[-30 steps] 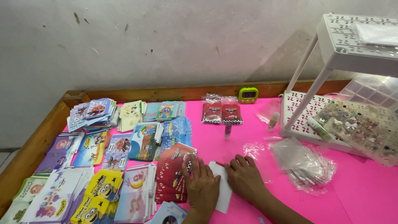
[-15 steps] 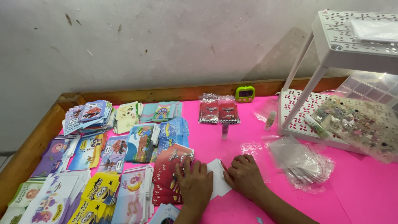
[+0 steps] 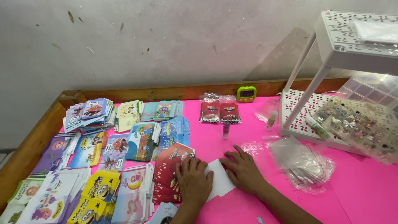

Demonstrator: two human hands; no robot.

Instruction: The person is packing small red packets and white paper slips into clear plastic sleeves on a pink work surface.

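The left hand (image 3: 193, 181) and right hand (image 3: 243, 171) lie flat, fingers spread, pressing a white paper piece (image 3: 219, 182) near the front edge of the pink table (image 3: 365, 191), gripping nothing. Beside it the red card stack (image 3: 168, 174) looks already sorted; clear plastic sleeves (image 3: 304, 161) wait unused.

Bright, even light is falling from above right, the white rack (image 3: 356, 37) is casting a soft shadow on the grey wall (image 3: 166, 45). Plastic bags (image 3: 304, 159) are glinting. Edges are bending slightly; focus is holding sharp.
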